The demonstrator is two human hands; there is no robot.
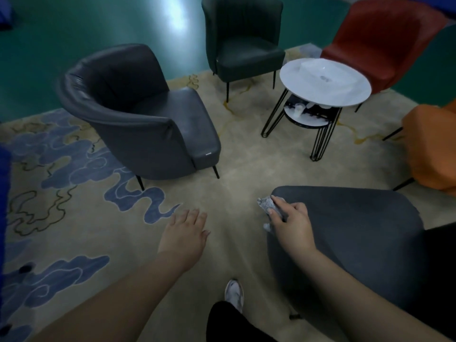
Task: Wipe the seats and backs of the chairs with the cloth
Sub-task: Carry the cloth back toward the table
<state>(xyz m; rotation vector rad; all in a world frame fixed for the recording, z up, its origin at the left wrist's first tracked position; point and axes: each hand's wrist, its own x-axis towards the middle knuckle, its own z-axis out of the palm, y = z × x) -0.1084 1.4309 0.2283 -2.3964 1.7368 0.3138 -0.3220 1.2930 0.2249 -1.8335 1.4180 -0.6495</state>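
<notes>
A dark grey chair fills the lower right, seen from behind and above. My right hand pinches a crumpled grey cloth against the chair's left edge. My left hand hovers over the carpet with fingers spread and holds nothing. A grey leather armchair stands at the left, a dark green chair at the back, a red chair at the back right and an orange chair at the right edge.
A round white table on black wire legs stands between the chairs, with a lower shelf holding small items. A beige carpet with blue cloud shapes covers the floor. My shoe shows at the bottom.
</notes>
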